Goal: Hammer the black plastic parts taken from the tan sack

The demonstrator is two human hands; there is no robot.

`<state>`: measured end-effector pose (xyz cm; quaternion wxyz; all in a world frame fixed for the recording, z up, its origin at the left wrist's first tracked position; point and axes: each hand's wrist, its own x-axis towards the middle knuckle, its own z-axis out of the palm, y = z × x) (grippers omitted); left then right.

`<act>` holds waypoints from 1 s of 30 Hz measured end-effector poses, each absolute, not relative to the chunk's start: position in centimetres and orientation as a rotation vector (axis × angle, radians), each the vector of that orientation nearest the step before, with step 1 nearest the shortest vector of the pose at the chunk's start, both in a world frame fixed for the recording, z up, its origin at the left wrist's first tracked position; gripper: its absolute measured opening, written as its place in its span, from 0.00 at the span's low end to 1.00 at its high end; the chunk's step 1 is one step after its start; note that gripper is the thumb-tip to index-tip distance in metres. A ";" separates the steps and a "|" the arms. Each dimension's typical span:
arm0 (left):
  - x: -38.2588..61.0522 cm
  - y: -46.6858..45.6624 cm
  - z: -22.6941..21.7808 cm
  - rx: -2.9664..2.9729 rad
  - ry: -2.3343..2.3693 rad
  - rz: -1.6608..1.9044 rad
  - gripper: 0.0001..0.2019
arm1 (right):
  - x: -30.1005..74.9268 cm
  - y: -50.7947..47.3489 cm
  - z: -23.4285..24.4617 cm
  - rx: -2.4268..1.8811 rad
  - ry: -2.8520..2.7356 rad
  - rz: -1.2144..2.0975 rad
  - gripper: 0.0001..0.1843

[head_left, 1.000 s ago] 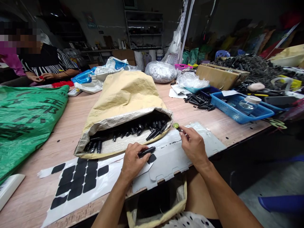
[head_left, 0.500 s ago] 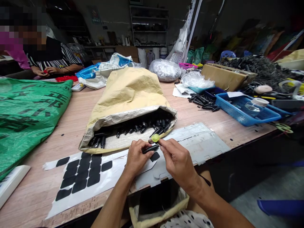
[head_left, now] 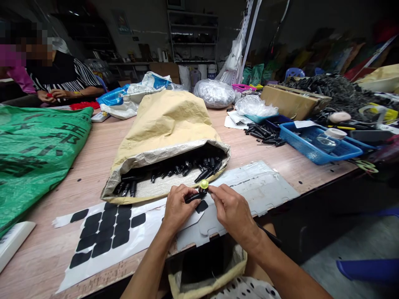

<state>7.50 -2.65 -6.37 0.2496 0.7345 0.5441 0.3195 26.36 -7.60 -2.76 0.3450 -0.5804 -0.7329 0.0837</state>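
My left hand [head_left: 181,206] is closed around a black tube-like part [head_left: 193,197], held just over the table edge. At its right end is a small dark piece with a round yellow-green top [head_left: 204,184]. My right hand [head_left: 231,207] has its fingers pinched together at the side of that yellow-green-topped piece. How the piece joins the black part is hidden by my fingers. Just beyond my hands, a tan woven sack [head_left: 174,120] lies with its mouth towards me, several similar black parts [head_left: 183,169] inside.
A white sheet with black rounded squares [head_left: 104,232] lies left of my hands, a grey board [head_left: 249,182] to the right. A green sack [head_left: 43,153] is at left; a blue basket [head_left: 307,147] stands at right. An open bag [head_left: 207,286] is below the edge. A co-worker [head_left: 65,79] sits far left.
The yellow-green top has tipped more upright and sits closer over the end of the black part. My right fingers have moved slightly with it. The whole view has shifted a little.
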 end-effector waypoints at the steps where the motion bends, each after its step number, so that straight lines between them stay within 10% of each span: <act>1: 7.5 -2.7 -6.4 2.003 1.481 0.870 0.07 | 26.6 -7.5 -2.8 -1.505 -1.885 0.219 0.19; 30: 7.6 -3.6 -4.8 2.002 1.440 0.761 0.19 | 33.2 -3.8 -7.0 -1.923 -1.777 -0.321 0.15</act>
